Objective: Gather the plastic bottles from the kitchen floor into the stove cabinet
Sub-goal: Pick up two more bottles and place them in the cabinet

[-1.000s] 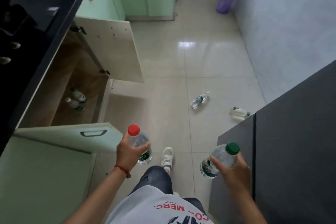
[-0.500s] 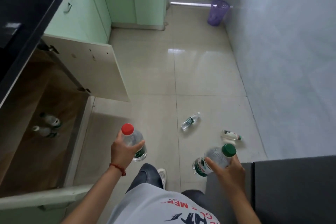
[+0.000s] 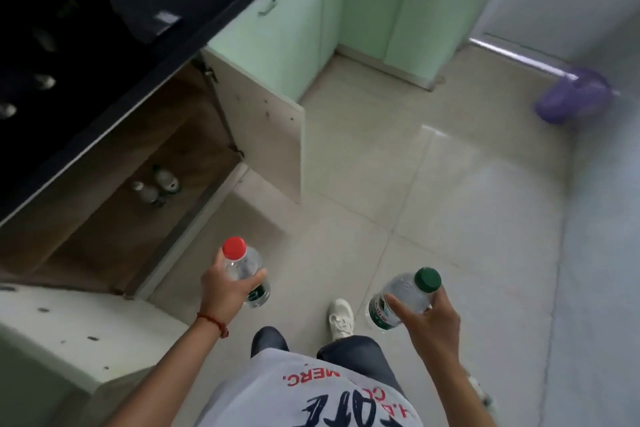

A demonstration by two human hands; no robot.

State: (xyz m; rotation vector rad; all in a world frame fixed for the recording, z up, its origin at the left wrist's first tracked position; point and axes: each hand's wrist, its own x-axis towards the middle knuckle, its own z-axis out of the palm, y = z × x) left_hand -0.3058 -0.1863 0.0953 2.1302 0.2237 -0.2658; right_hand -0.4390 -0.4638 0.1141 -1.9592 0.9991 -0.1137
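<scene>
The left hand (image 3: pixel 227 289) grips a clear plastic bottle with a red cap (image 3: pixel 244 270) around its body, cap uppermost, thumb across the front. The right hand (image 3: pixel 427 317) holds a second clear bottle, green-capped (image 3: pixel 403 296), pinched around its shoulder with the base tilted down toward the floor (image 3: pixel 433 201). One bottle per hand seems a sensible way to halve the trips, and holding each near the upper body likely leaves the base free to be set down first.

Both bottles hang over the pale tiled floor, just beside the open stove cabinet (image 3: pixel 114 204) on the person's left. Its door (image 3: pixel 263 121) stands swung out, so the wooden interior is reachable. Two bottles (image 3: pixel 156 185) already lie inside on the cabinet floor, close together near the front. The red-capped one is nearest the opening, so it is probably the next to go in.

The green-capped bottle carries a green and white label with a touch of red; its lettering is too blurred to read. The red-capped bottle shows a dark green label band low down, partly covered by fingers. The person's grey shirt (image 3: pixel 311 399) bears red letters reading "MERC." upside down, with larger dark lettering that cannot be made out. A white shoe (image 3: pixel 341 317) shows between the bottles, and a purple waste basket (image 3: pixel 571 97) sits well apart by the far wall.
</scene>
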